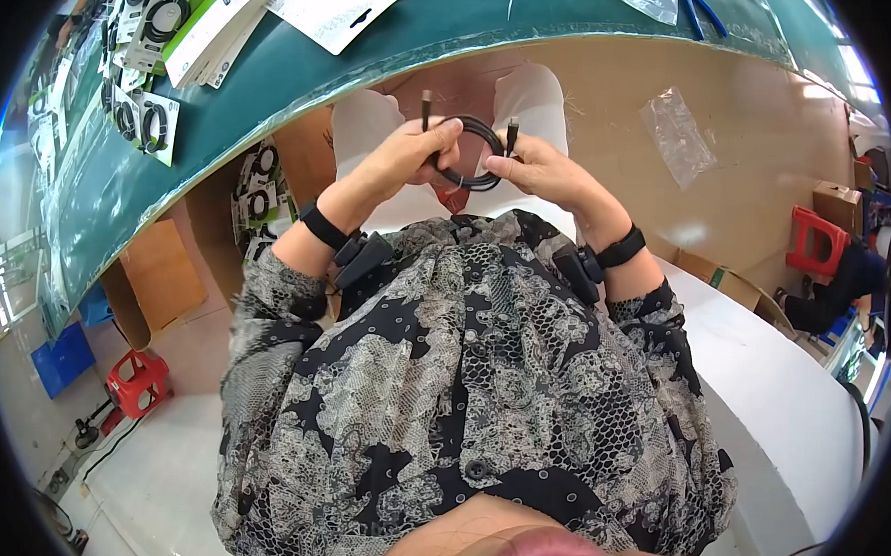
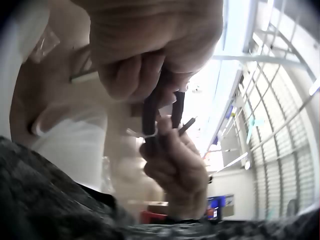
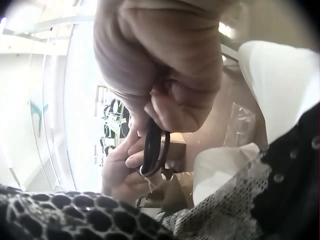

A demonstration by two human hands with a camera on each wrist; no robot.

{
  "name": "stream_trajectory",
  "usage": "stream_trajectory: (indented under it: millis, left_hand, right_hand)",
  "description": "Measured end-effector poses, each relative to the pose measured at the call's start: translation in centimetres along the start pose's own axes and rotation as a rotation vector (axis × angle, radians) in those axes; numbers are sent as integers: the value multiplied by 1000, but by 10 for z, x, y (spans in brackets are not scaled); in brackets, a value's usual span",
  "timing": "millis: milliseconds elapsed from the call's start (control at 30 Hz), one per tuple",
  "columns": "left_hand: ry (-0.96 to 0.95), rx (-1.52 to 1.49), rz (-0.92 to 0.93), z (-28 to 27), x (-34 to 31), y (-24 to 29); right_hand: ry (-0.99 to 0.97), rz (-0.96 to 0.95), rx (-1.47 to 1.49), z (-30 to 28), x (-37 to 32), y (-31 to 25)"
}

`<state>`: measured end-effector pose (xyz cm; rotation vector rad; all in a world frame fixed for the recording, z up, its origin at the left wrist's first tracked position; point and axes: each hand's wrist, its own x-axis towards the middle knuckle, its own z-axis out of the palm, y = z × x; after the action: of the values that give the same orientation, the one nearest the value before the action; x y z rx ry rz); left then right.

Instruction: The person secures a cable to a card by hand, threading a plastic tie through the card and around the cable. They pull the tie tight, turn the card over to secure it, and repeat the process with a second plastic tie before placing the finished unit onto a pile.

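Observation:
I hold a coiled black cable [image 1: 473, 152] in front of me above my lap, gripped by both hands. My left hand [image 1: 423, 154] pinches the coil's left side and my right hand [image 1: 511, 168] pinches its right side. Two plug ends [image 1: 425, 104] stick up from the coil. In the left wrist view, the left hand [image 2: 145, 65] curls round the cable [image 2: 149, 112], where a thin white tie [image 2: 142, 134] crosses it, and the right hand [image 2: 175, 165] grips below. The right wrist view has the right hand [image 3: 160, 100] curled over the coil [image 3: 152, 147] and the left hand [image 3: 122, 175] beneath.
A green table [image 1: 305, 73] curves across the top, bearing several packaged cables [image 1: 164, 17] and white cards [image 1: 333, 10]. A clear plastic bag [image 1: 676, 129] lies on the floor. Red stools [image 1: 138, 382] [image 1: 815, 239], cardboard boxes [image 1: 157, 270] and a blue bin [image 1: 62, 359] stand around.

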<state>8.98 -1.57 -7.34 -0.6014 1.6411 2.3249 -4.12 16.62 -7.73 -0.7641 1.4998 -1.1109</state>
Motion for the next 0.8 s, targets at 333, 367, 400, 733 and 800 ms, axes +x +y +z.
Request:
stream_trajectory:
  millis: [333, 367, 400, 733, 800]
  left_hand:
    - [-270, -428, 48, -5, 7, 36]
    - [-290, -526, 152, -5, 7, 40]
    - [-281, -515, 166, -9, 5, 45]
    - [1395, 1923, 549, -222, -53, 97]
    - [1110, 1933, 282, -239, -60, 100]
  right_hand:
    - [-74, -17, 754, -7, 9, -14]
    - [-3, -65, 772, -12, 10, -19]
    - [63, -104, 793, -15, 10, -21]
    - [264, -159, 925, -32, 13, -20]
    - [222, -223, 898, -29, 25, -28]
